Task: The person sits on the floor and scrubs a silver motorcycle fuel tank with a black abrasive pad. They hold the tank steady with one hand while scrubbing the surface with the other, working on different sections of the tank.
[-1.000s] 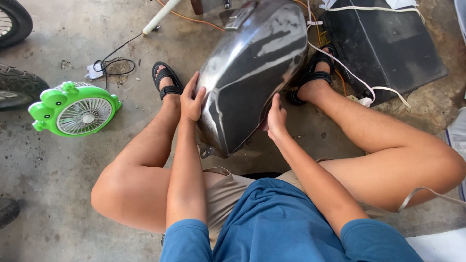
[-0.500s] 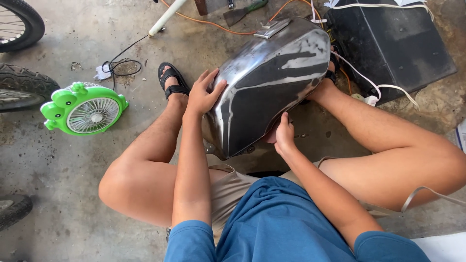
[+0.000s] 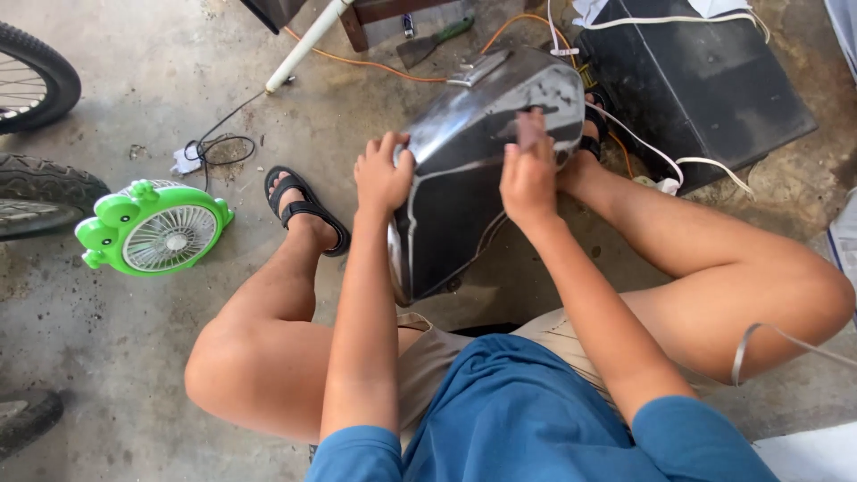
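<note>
Because it stands propped on the concrete floor [image 3: 107,375] between the seated person's bare knees, the dark metal fuel tank [image 3: 464,187] is entered first as the largest item: a hollow, rounded steel shell, bare and dull grey with patchy scuffs, its narrow end down near the lap and its broad end tipped away toward a black case [image 3: 705,80] just behind it. Judged from its make, the tank is stiff and will not give under the fingers, moderately heavy but liftable by two hands, smooth and curved enough to slip, and liable to dent or scratch if it topples onto the floor; the best hold looks to be on both flanks at once, or along the seam edge low down. Next, a green frog-shaped fan [image 3: 156,236] lies flat on the floor well to the left, near two bicycle tyres [image 3: 40,192] at the frame's edge. A white pipe [image 3: 308,45], an orange cable [image 3: 384,67] and white cords [image 3: 643,143] trail beyond the tank. The black sandal [image 3: 308,210] on the left foot sits just beside the tank's left flank. Left hand [image 3: 384,174]: curled and closed over the tank's upper left edge, steadying it. Right hand [image 3: 528,174]: pressed flat on the upper face, fingers together over a small dark pad [image 3: 531,129], probably abrasive, though its kind cannot be told.
</note>
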